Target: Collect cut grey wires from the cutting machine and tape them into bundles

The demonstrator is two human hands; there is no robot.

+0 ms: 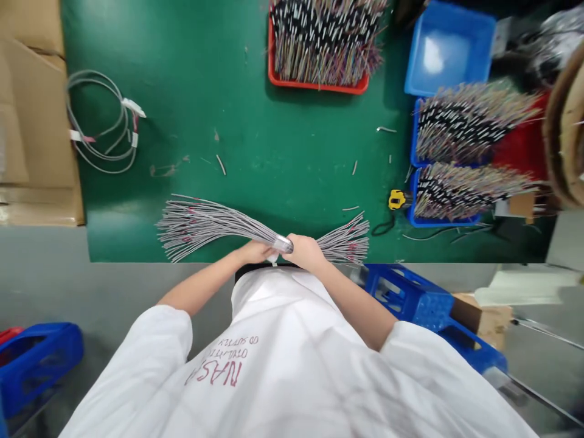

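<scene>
A long bundle of thin grey cables (214,222) lies along the front edge of the table, fanned out at both ends with some red marks among the strands. A shiny clear wrap (283,243) surrounds its middle. My right hand (305,250) is closed around the bundle just right of this wrap. My left hand (256,251) grips it from below on the left, its fingers partly hidden under the cables. A small white piece (272,258) shows between my hands, too small to identify.
A red bin (319,87) of cut wires stands at the back. Blue bins (444,222) of similar wires and another blue bin (449,48) are at right, near a yellow-handled tool (396,199). A coiled grey cable (103,155) and cardboard (41,121) lie left.
</scene>
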